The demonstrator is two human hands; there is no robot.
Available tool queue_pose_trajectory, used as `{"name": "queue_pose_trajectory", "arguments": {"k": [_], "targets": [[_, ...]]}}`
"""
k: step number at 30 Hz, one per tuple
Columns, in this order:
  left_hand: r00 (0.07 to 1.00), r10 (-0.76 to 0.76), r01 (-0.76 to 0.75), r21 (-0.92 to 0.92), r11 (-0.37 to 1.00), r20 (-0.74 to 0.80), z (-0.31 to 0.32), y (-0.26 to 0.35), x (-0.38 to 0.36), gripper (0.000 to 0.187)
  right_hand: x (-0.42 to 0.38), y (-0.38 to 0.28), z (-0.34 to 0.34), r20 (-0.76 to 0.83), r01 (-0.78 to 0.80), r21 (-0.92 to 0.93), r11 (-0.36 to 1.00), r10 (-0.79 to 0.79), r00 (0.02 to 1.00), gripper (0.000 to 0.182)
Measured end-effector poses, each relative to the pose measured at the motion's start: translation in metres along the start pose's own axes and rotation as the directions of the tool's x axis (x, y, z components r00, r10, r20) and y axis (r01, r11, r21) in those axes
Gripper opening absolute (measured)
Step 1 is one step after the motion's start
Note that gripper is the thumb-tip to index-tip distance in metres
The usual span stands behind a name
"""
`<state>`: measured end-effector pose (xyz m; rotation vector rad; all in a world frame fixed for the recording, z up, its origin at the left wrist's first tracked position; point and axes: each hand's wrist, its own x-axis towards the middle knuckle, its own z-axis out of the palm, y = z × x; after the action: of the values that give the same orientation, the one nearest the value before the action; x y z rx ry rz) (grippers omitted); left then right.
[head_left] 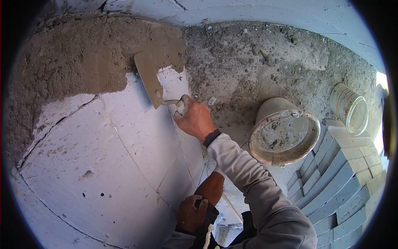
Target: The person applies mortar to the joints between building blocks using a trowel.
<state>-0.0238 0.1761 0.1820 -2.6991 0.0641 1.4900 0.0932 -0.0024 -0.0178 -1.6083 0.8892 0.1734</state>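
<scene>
My right hand point(193, 118) is closed round the handle of a trowel point(148, 81). The trowel's flat, mortar-smeared blade lies against the pale block surface point(124, 137), at the edge of a wet brown mortar layer point(91, 54). Bare pale block shows beneath and beside the blade. Low in the view my left hand point(192, 213) is in shadow beside dark cloth, partly below my right sleeve. Its fingers look curled, and what they hold, if anything, is hidden.
A mortar-crusted bucket point(269, 112) with grey mix stands right of my right hand, on a rough, debris-strewn floor point(232, 66). Farther right is a pale bucket point(342, 101). Stacked pale blocks point(344, 186) fill the lower right, and another pale wall point(265, 12) runs along the top.
</scene>
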Motion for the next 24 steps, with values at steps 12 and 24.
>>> {"name": "queue_pose_trajectory", "arguments": {"k": [12, 24], "targets": [[1.000, 0.008, -0.010, -0.052, 0.999, -0.028, 0.003, -0.015, 0.001, 0.032, 0.102, 0.088, 0.044, -0.070, -0.174, 0.200, 0.964, 0.191, 0.979, 0.033], [0.993, 0.115, -0.116, 0.073, 0.991, 0.017, 0.038, -0.013, -0.032, 0.034, -0.097, -0.101, -0.041, 0.108, 0.170, 0.127, 0.977, -0.184, 0.977, 0.031]]}}
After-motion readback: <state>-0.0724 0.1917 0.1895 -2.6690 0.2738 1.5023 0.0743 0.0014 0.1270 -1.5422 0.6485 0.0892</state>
